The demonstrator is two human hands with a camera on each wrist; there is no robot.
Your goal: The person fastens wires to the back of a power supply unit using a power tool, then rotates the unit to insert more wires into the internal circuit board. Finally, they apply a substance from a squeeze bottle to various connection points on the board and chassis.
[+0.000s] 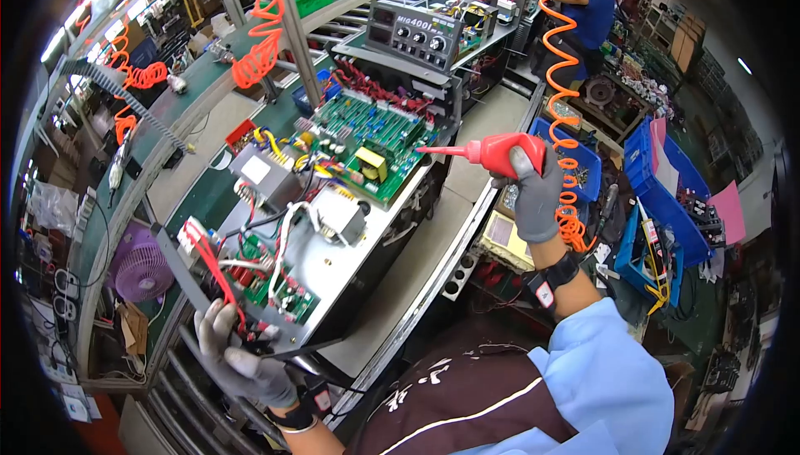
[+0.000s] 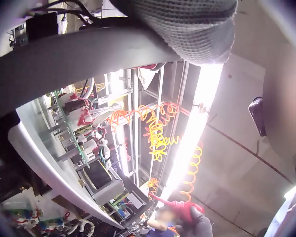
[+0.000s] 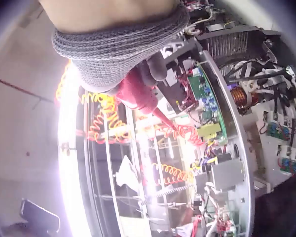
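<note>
An open machine chassis (image 1: 350, 263) lies tilted on the bench, with a large green circuit board (image 1: 379, 134) at its far end and smaller boards with red and white wires (image 1: 250, 276) near me. My gloved left hand (image 1: 237, 355) grips the chassis frame at its near left corner; the left wrist view shows the glove (image 2: 197, 29) curled over the grey frame edge (image 2: 79, 54). My gloved right hand (image 1: 533, 192) holds a red air blow gun (image 1: 500, 152), nozzle pointing left at the green board's right edge without touching it. The right wrist view shows that glove (image 3: 123, 49) around the gun (image 3: 138, 91).
An orange coiled hose (image 1: 567, 163) runs from the gun up to the right. A second welder unit (image 1: 417, 34) stands behind the chassis. Blue bins (image 1: 658, 180) of parts sit at the right, a purple fan (image 1: 142, 267) at the left. A person in a blue shirt (image 1: 592, 5) works farther back.
</note>
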